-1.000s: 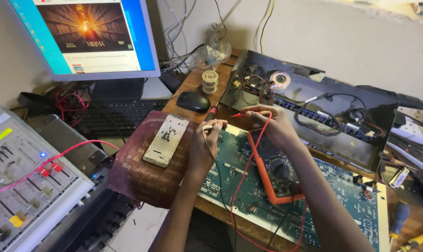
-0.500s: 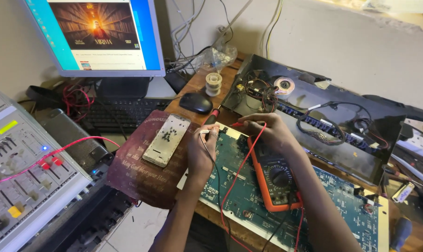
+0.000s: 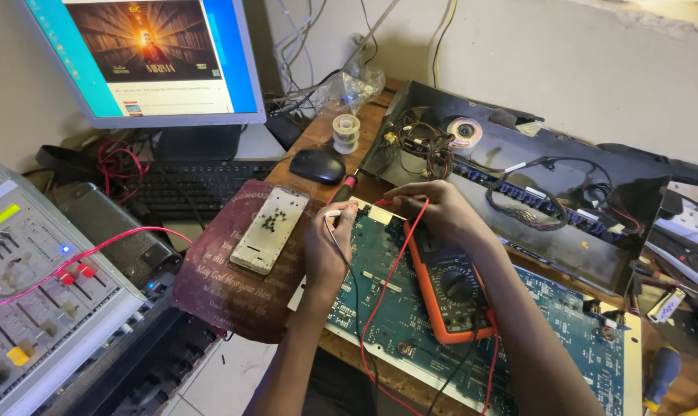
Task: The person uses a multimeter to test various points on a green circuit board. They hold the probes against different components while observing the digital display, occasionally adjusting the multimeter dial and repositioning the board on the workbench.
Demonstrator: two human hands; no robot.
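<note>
head view: probing a circuit board with two meter leads

head view shows the left hand closed around a probe with a black lead, tip down on the near left edge of the blue-green circuit board. right hand is curled around a probe with a red lead at the board's far left corner; the tip itself is hidden under the fingers. board lies flat on the wooden bench, in front of the open black chassis. orange multimeter rests on top of the board, just under the right wrist.

risks, judged:
- a probe tip slipping sideways could bridge neighbouring solder points; the cause would be the steep hand angle and crowded components.
- both leads drape loose across the board and meter; a forearm snagging one could jerk a tip off its point.
- meter sits on the board itself; a nudge from the right wrist could slide it over components.
- small loose screws lie on the white phone-shaped plate on the maroon mat just beside the left hand; an elbow bump could scatter them.

counts:
- hands: 2
- probes: 2 (one red lead, one black lead)
- multimeters: 1
- circuit boards: 1
- open chassis: 1
- monitor: 1
- keyboard: 1
- mouse: 1
- solder spool: 1
- mixer console, left edge: 1
</note>
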